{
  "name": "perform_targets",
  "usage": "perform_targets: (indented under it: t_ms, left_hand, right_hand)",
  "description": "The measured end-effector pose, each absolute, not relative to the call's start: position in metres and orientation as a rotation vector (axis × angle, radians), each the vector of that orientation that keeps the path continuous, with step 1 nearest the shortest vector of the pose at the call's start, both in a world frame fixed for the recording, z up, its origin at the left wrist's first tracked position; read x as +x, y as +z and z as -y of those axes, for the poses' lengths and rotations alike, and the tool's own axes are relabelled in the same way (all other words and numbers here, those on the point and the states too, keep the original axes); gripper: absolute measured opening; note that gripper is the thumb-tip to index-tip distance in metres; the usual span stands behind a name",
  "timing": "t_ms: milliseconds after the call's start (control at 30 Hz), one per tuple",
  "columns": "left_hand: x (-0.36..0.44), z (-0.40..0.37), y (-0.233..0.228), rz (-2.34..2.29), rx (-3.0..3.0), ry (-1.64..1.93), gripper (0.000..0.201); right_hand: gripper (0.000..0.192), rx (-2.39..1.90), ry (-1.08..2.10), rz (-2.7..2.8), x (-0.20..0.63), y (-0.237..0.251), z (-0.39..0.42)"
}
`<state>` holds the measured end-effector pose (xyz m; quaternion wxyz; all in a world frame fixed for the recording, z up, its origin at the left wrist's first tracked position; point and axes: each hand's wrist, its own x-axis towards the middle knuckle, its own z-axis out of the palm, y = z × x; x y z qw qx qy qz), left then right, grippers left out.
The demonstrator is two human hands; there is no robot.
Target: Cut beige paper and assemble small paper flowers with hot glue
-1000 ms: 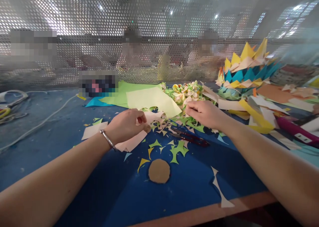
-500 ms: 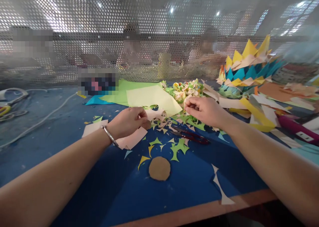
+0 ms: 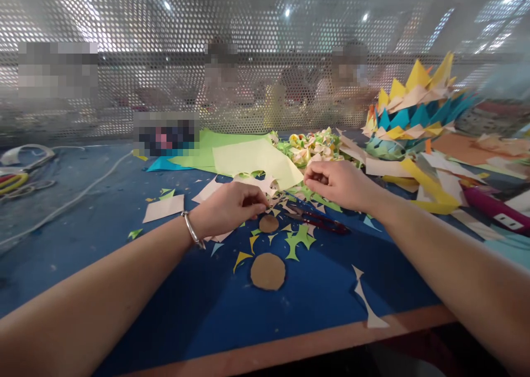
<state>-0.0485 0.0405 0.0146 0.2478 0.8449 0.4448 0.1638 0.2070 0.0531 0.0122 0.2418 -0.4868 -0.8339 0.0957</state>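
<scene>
My left hand (image 3: 230, 208), with a metal bangle (image 3: 192, 231) on the wrist, lies on the blue table (image 3: 124, 288), its fingertips pinched on the cut pink paper (image 3: 257, 185). A small brown paper disc (image 3: 269, 223) lies just right of its fingers, and a larger brown disc (image 3: 268, 271) lies nearer me. My right hand (image 3: 338, 184) hovers over green and pink scraps with fingers curled shut; I see nothing between them. Red scissors (image 3: 321, 222) lie below it.
Pale yellow and green sheets (image 3: 252, 159) lie behind the hands. A pile of folded paper flowers (image 3: 312, 145) and a spiky paper stack (image 3: 414, 106) stand at the right. A cable (image 3: 70, 200) and tools (image 3: 16, 181) lie left. A perforated screen (image 3: 165, 62) backs the table.
My left hand slid right and toward me over the scraps, and the small brown disc now shows beside it. My right hand stayed nearly where it was.
</scene>
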Motion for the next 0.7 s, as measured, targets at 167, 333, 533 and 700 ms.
perform_targets:
  t_ms: [167,333,533,700]
  left_hand:
    - [-0.059,-0.044,0.021,-1.407,2.334,0.49,0.026]
    - [-0.078,-0.06,0.023,-1.637,2.43,0.511,0.025]
    - [-0.086,-0.066,0.022,-1.77,2.481,0.375,0.029]
    - [-0.098,-0.071,0.023,-1.81,2.515,0.31,0.029]
  right_hand:
    - [0.01,-1.324,0.258,2.362,0.206,0.013,-0.05]
    - [0.016,-1.444,0.282,2.539,0.2,0.018,-0.044]
    - [0.017,-1.542,0.285,2.67,0.195,0.016,-0.041]
    - [0.012,-1.536,0.259,2.646,0.196,0.015,-0.042]
